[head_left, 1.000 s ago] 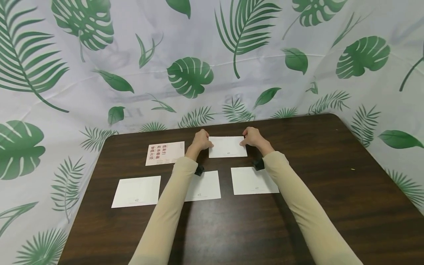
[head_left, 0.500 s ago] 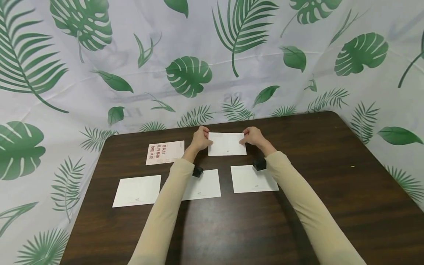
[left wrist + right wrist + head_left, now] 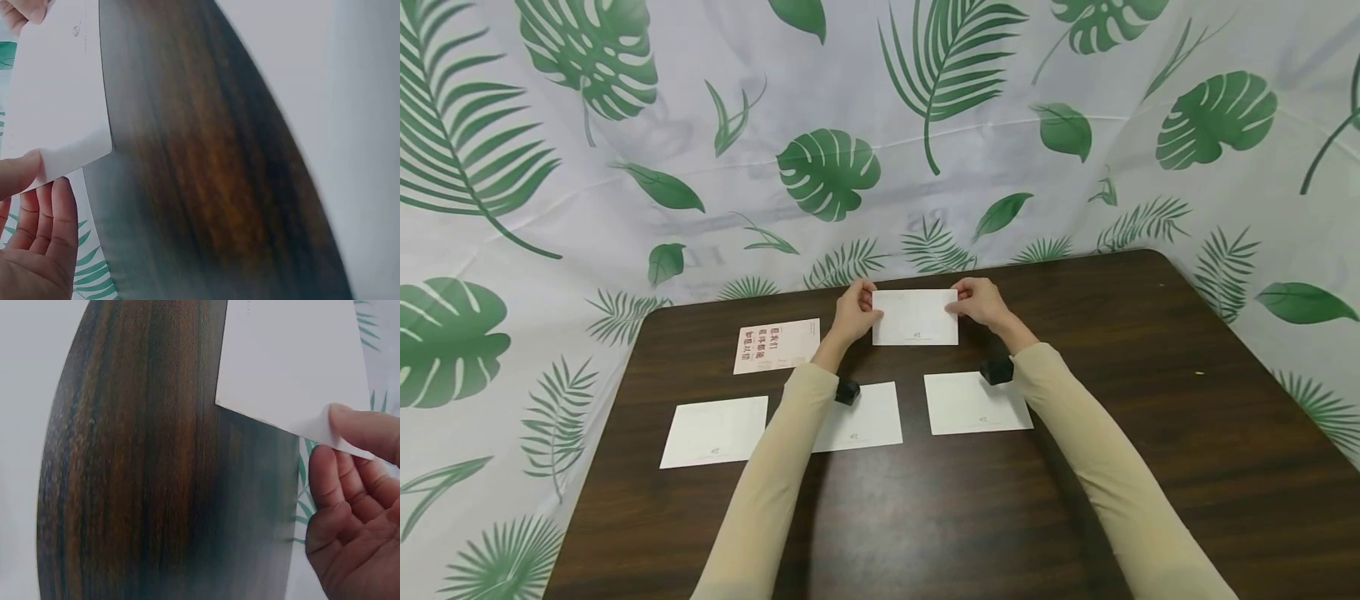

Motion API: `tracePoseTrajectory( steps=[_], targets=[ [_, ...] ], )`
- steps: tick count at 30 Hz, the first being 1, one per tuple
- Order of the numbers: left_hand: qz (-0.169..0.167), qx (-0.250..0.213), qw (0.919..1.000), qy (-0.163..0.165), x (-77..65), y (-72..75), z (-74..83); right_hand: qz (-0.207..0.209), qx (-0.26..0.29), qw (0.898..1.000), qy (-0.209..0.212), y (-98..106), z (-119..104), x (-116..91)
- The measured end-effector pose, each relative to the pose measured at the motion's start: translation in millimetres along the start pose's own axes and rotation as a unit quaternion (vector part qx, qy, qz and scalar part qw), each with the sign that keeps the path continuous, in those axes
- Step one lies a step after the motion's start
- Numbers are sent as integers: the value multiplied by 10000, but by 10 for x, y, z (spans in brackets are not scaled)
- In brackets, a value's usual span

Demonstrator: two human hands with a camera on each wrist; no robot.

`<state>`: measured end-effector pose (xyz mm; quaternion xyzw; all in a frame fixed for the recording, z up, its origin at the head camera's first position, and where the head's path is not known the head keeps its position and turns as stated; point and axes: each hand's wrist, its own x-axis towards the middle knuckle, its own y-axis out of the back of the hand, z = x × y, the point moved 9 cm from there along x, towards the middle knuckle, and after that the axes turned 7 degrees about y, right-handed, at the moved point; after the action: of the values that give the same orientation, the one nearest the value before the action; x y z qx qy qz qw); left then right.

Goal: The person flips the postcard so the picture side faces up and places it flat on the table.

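Between both hands is a white postcard [image 3: 915,318], its blank side with a small printed mark facing me. My left hand [image 3: 854,312] pinches its left edge, thumb in front and fingers behind. At the opposite edge my right hand [image 3: 982,303] pinches it the same way. In the left wrist view the thumb [image 3: 22,172] presses on the card [image 3: 62,94] while the fingers curl behind. The right wrist view has the card [image 3: 294,369] tilted up off the table, with the thumb [image 3: 359,425] on its face.
A postcard with red characters [image 3: 777,346] lies at the back left of the dark wooden table [image 3: 880,517]. Three white cards form a front row: left [image 3: 715,431], middle [image 3: 867,417], right [image 3: 973,408]. A leaf-printed curtain [image 3: 730,50] hangs behind.
The held postcard has risen from the table and tilted upward toward me, with both hands moving up along with it. The other cards have stayed in place.
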<state>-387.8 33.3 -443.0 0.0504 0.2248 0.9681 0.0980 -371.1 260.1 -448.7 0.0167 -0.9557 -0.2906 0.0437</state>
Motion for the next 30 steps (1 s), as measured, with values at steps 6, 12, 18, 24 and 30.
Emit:
tracePoseTrajectory(
  steps=[6,12,18,24,30],
  targets=[
    [201,-237,9993,-207,-29,81,53,312,-66,9957,873,91,-178,-26],
    [158,-1238,9902,623,-90,153,-48,558,-111,9845,1657,164,-308,-114],
    [-208,-2424,9418,2319,-181,94,-259,602,-244,9706,2316,180,-386,-196],
    [-616,-2829,9064,3076,-291,14,-263,365,-354,9577,2832,141,-442,-291],
    [-661,-2665,9082,3159,-321,12,-290,-201,-445,9642,2606,54,-392,-348]
  ],
)
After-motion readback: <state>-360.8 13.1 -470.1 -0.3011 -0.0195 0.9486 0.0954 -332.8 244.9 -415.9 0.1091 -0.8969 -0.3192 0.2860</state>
